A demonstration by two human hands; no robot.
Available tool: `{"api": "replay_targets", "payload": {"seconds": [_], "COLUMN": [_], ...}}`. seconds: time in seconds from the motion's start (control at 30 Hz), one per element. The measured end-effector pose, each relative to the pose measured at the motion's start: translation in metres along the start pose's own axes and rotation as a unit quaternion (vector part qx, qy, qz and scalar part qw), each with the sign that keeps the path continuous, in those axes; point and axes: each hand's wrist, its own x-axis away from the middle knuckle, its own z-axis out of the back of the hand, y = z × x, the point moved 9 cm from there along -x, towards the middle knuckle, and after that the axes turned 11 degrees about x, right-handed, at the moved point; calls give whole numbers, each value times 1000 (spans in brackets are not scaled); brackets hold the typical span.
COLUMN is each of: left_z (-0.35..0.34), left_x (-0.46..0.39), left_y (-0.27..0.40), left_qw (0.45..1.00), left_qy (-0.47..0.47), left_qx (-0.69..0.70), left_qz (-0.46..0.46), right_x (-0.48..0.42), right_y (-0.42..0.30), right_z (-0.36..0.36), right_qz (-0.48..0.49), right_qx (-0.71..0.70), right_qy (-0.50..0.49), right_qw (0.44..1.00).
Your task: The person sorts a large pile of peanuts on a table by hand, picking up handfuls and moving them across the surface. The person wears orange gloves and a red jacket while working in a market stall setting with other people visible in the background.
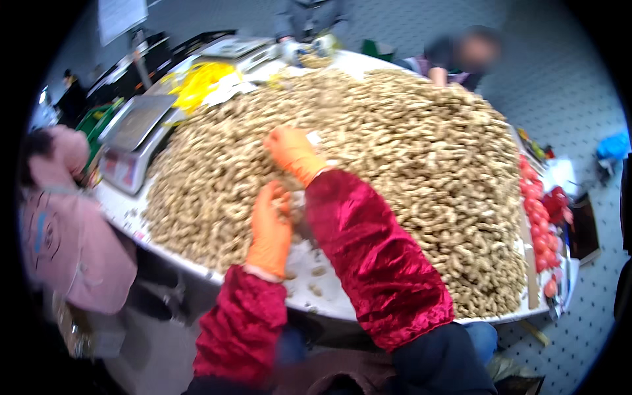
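A broad heap of unshelled peanuts (419, 148) covers much of a white table (326, 291). My left hand (270, 234), in an orange glove, is at the near edge of the heap with its fingers curled up. Pale peanuts show against its palm and fingers. Farther in, my right hand (292, 152), gloved in orange too, reaches across to the left over the heap. Its fingers bend down out of sight, so what they hold is hidden. Shiny dark red sleeve covers are on both forearms. A few loose peanuts (316, 290) lie on the tabletop near my left wrist.
A weighing scale (140, 126) stands at the left, another (237, 48) at the back. Yellow plastic bags (202, 84) lie between them. Red netting bundles (538, 222) line the right edge. A person in pink (74, 237) is at left; others (311, 19) work across the table.
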Motion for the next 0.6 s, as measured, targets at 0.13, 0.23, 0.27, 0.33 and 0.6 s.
{"api": "replay_targets", "payload": {"seconds": [0.13,0.23,0.27,0.33,0.6], "left_z": [-19,-41,-45,-51,-46], "left_x": [5,15,16,28,46], "left_y": [6,-10,-13,-27,-63], "left_qw": [997,980,970,962,963], "left_qy": [-64,-170,-209,-215,-219], "left_qx": [-43,-100,-128,-163,-36], "left_qz": [-15,1,2,43,150], "right_x": [63,118,132,147,192], "right_y": [-10,-5,-11,-3,8], "right_z": [32,65,74,85,85], "right_qz": [83,-3,-3,-3,-162], "right_qx": [-11,-57,-64,-47,-359], "right_qy": [-38,-154,-184,-112,-21], "right_qw": [996,986,981,993,919]}}
